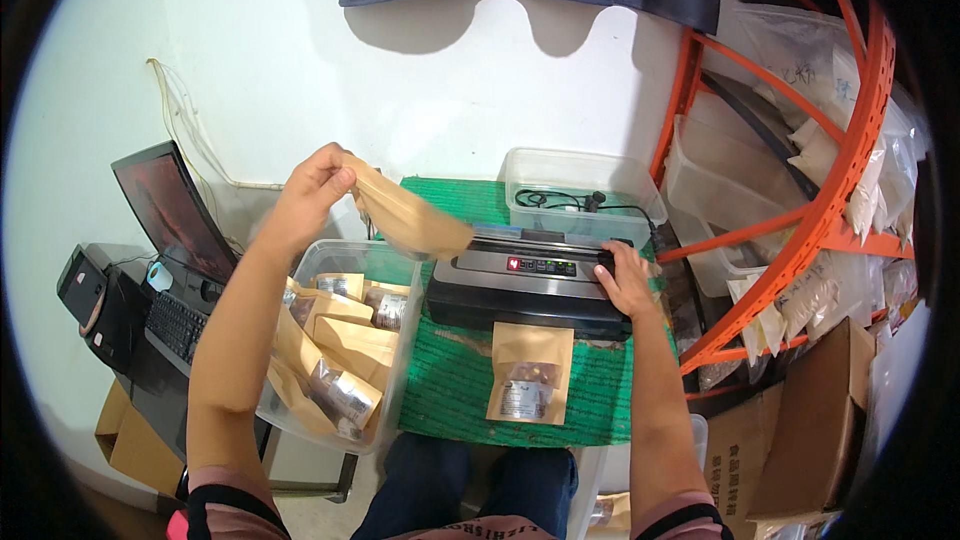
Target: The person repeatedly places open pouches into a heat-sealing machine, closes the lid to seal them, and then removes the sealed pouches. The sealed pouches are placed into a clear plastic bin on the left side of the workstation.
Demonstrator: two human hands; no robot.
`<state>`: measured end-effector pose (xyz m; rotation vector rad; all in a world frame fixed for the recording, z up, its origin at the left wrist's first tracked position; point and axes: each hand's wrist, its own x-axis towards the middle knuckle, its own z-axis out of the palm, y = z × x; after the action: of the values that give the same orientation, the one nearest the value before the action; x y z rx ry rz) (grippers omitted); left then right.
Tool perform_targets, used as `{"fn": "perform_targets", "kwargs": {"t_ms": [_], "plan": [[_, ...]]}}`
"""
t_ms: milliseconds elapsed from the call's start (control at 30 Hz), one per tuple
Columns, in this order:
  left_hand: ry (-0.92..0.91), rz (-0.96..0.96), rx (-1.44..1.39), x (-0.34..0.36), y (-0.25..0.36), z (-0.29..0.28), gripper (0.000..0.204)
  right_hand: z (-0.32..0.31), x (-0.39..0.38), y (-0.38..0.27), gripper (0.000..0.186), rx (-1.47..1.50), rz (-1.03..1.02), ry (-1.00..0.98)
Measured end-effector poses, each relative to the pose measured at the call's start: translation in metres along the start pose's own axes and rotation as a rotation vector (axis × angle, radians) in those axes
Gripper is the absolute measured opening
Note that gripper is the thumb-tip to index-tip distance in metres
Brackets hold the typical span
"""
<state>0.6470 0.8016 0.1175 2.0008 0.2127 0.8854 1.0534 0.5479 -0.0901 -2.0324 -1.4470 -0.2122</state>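
Observation:
My left hand pinches the upper edge of a brown kraft paper pouch, raised and blurred in front of the wall. The pouch's lower end hangs by the left end of a black and silver vacuum sealer, which has a lit red display. On the sealer's right end rests my right hand, fingers spread over its top edge. A second kraft pouch with a clear window and white label lies at the sealer's front, its top edge at the machine. Several similar pouches fill a clear plastic bin to the left.
Green ribbed matting covers the table. Behind the sealer, a clear tub holds a black cable. An orange metal rack with bagged goods stands right, above cardboard boxes. At left are a monitor and keyboard.

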Motion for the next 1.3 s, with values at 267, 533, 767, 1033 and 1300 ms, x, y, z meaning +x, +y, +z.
{"fn": "perform_targets", "kwargs": {"t_ms": [267,533,767,1033,1300], "plan": [[0.332,0.121,0.351,-0.161,0.085,0.161,0.007,0.0,-0.001,0.0,0.049,-0.001,-0.006,-0.012],[0.19,-0.865,-0.192,-0.297,-0.016,0.265,0.023,-0.002,0.0,-0.001,0.05,-0.008,-0.005,-0.019],[0.199,-0.955,0.038,-0.345,-0.074,0.28,0.017,-0.002,0.0,0.0,0.05,-0.002,0.017,-0.015],[0.257,0.081,0.35,-0.282,-0.028,0.253,0.029,0.0,0.0,0.002,0.05,0.031,0.016,-0.001],[0.748,-0.207,-0.308,-0.072,-0.059,0.308,0.018,0.002,-0.001,0.009,0.045,0.028,0.033,0.023]]}}
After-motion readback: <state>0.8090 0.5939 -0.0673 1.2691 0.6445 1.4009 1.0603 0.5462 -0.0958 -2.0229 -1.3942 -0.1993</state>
